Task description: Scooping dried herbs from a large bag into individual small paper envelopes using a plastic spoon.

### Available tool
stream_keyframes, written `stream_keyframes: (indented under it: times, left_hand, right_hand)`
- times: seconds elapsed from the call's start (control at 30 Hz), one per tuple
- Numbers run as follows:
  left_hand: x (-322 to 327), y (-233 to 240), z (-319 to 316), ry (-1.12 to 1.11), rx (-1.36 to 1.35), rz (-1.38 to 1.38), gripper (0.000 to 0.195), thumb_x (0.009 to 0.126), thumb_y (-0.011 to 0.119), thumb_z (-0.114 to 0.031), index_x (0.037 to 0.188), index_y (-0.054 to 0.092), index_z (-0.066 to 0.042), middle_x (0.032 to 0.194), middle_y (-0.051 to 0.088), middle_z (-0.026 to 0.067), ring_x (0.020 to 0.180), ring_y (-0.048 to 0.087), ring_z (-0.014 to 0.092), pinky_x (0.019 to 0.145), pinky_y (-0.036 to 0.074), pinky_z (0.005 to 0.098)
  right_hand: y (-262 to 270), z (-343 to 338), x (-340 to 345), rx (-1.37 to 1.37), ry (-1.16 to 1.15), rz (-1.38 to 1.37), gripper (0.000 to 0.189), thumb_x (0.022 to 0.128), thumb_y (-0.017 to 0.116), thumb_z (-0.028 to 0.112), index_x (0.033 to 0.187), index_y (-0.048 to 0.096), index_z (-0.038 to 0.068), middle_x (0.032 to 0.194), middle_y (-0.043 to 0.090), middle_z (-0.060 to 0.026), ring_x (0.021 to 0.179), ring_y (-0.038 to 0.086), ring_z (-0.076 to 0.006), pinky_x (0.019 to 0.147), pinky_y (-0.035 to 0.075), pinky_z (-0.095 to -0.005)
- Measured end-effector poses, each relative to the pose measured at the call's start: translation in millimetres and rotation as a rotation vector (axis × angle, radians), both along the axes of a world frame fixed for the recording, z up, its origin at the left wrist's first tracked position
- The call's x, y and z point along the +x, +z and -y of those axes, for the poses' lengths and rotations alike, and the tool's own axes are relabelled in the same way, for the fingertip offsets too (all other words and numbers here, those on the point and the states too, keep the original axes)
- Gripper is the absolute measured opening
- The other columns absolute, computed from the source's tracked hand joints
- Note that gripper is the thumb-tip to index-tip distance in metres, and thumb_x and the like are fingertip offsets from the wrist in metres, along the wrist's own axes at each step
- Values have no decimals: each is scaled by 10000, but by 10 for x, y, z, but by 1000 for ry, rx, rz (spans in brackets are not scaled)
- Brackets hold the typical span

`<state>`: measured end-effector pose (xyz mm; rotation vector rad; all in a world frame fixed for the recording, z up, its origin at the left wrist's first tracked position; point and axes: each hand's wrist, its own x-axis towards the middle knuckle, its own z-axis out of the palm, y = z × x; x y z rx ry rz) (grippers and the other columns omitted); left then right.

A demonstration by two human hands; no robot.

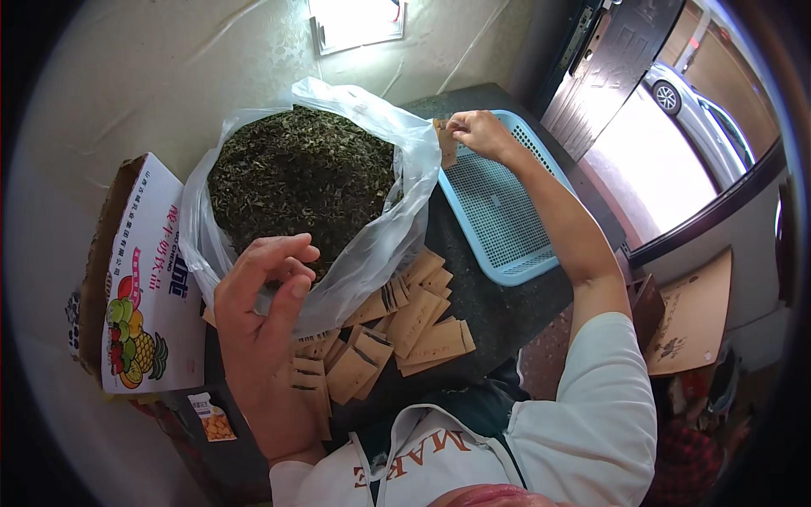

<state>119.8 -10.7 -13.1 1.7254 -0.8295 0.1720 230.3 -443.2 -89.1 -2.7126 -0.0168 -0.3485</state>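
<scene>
My right hand (476, 133) grips a small brown paper packet (447, 147) by its top, over the far left corner of a light blue plastic mesh basket (507, 274). Whether the packet touches the basket I cannot tell. My left hand (269, 304) is raised in front of a clear plastic bag (412, 190), its fingers bent, with nothing seen in them. Dried dark green leaves (304, 171) fill the open bag. Below the bag several flat kraft paper packets (412, 323) lie in an overlapping heap, partly hidden by my left hand and the bag.
A printed cardboard carton (152, 304) stands left of the bag. A small snack packet (212, 418) lies near the dark tabletop's (469, 241) left corner. The wall (253, 57) rises behind, and an open door (608, 76) at right shows a parked car (703, 114).
</scene>
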Motion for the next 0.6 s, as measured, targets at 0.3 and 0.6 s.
stream_keyframes:
  times: [0.3, 0.6]
  left_hand:
    - [-30, 43, -53, 13, 22, 40, 286, 952, 633, -147, 1185, 647, 18, 1033, 682, 107, 830, 640, 130, 773, 492, 261]
    - [-195, -10, -217, 128, -67, 114, 309, 946, 633, -109, 1199, 636, 67, 1051, 689, 143, 824, 609, 160, 797, 488, 276]
  right_hand:
    - [162, 19, -247, 95, -13, 84, 278, 876, 701, 118, 1146, 696, 52, 929, 721, -118, 837, 690, -180, 788, 562, -315]
    - [519, -200, -848, 473, 100, 252, 235, 996, 537, 172, 1077, 716, 43, 980, 670, -9, 811, 605, -81, 682, 471, -216]
